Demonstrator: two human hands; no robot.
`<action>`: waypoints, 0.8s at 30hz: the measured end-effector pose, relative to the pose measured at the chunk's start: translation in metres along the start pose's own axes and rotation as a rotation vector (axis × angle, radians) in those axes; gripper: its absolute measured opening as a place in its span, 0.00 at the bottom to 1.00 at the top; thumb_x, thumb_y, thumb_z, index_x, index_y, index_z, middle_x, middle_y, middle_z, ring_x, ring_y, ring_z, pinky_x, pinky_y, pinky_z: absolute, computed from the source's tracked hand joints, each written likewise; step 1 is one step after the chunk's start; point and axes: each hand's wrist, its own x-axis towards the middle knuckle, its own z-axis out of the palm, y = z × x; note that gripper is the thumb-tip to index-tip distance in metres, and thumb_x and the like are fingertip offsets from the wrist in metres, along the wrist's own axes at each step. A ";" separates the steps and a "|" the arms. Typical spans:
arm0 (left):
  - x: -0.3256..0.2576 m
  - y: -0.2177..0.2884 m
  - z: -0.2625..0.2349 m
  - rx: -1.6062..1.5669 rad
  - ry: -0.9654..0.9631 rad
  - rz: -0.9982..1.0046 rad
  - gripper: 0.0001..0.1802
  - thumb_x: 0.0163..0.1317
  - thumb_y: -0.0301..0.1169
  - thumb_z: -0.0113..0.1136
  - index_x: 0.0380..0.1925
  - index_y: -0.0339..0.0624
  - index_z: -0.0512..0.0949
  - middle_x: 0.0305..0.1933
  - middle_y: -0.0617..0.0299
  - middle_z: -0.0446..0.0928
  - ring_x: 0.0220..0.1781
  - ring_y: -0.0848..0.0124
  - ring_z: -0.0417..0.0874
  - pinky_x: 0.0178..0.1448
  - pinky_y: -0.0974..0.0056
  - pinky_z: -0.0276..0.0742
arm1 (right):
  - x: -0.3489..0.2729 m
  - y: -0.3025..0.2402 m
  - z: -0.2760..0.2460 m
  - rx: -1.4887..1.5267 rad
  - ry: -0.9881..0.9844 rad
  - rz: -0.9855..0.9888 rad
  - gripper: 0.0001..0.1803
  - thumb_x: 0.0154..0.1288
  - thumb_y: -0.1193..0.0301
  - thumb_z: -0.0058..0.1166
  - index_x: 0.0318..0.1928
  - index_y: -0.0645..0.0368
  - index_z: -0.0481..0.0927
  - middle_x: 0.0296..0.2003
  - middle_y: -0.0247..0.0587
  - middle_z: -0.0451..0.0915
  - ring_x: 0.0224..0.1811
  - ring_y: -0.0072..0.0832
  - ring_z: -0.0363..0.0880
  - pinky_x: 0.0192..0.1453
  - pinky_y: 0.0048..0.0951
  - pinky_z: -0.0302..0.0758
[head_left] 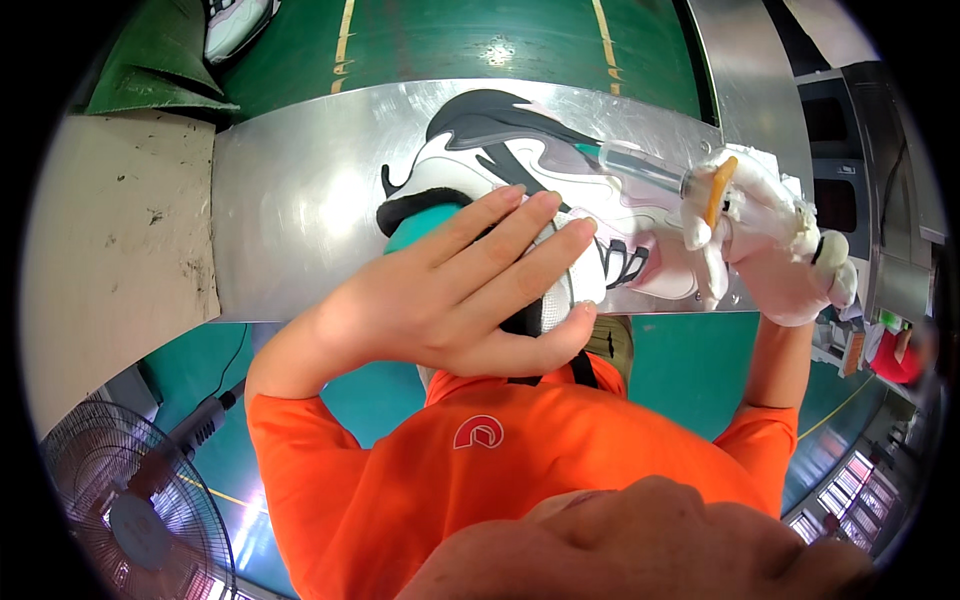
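Leftward, 1 fan [140, 532]; beneath the shoe [600, 198], steel bench [285, 180].

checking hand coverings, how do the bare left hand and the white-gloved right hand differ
The bare left hand shows skin; the white-gloved right hand is covered. The left lies over a white-and-black shoe; the right holds a long clear object. They share orange sleeves.

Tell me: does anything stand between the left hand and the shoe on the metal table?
Nothing visible does: the bare left hand lies directly on the shoe. The clear tube in the right hand is further right, not between.
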 end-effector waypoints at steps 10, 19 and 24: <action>0.002 0.001 0.001 0.028 0.019 -0.007 0.11 0.52 0.32 0.67 0.34 0.60 0.78 0.52 0.56 0.82 0.54 0.56 0.83 0.58 0.56 0.81 | -0.034 -0.007 -0.004 0.012 0.172 0.040 0.25 0.52 0.44 0.63 0.45 0.43 0.86 0.71 0.58 0.58 0.55 0.54 0.75 0.39 0.47 0.83; 0.004 0.002 -0.001 0.033 -0.004 -0.016 0.10 0.51 0.32 0.68 0.32 0.60 0.79 0.51 0.56 0.83 0.55 0.56 0.83 0.58 0.56 0.81 | -0.042 -0.018 0.011 -0.059 0.394 0.149 0.23 0.51 0.47 0.62 0.44 0.44 0.86 0.69 0.66 0.58 0.49 0.57 0.78 0.32 0.46 0.83; 0.005 0.000 -0.002 0.075 -0.030 0.022 0.12 0.52 0.33 0.65 0.37 0.62 0.79 0.56 0.56 0.79 0.52 0.58 0.82 0.56 0.58 0.83 | -0.053 -0.012 0.001 0.049 0.316 0.071 0.24 0.48 0.48 0.63 0.43 0.45 0.86 0.69 0.67 0.57 0.50 0.57 0.78 0.31 0.48 0.84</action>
